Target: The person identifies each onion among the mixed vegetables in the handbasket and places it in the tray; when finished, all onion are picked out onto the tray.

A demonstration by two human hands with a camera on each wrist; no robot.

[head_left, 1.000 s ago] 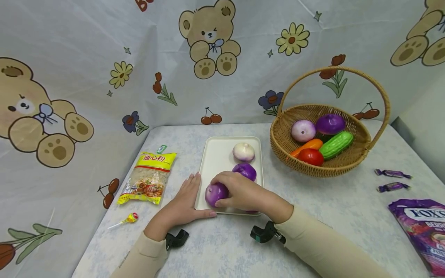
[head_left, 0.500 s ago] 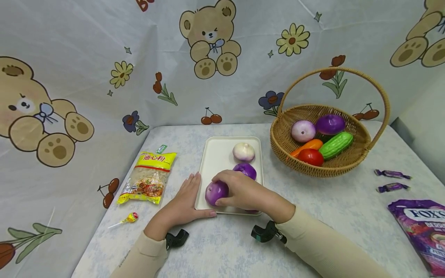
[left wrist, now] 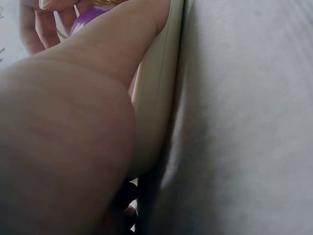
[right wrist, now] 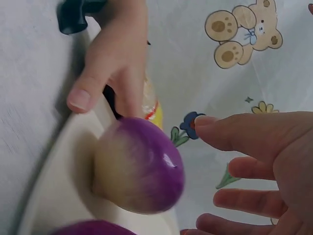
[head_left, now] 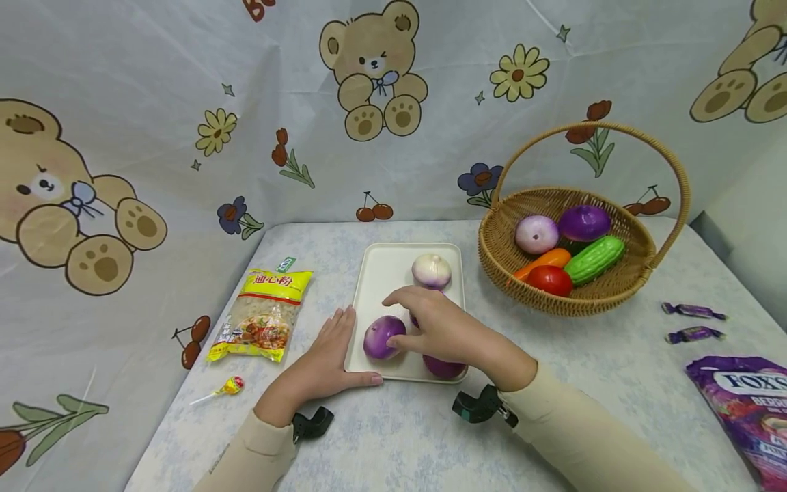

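The right hand (head_left: 439, 328) hovers with fingers spread and empty just right of the purple onion (head_left: 382, 337) at the white tray's (head_left: 384, 273) near-left corner — the left hand (head_left: 326, 355) lies flat, bracing the tray's left edge.

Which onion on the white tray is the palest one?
The onion at the tray's far end: it is mostly white with a faint purple tint, while the other onions on the tray are deep purple.
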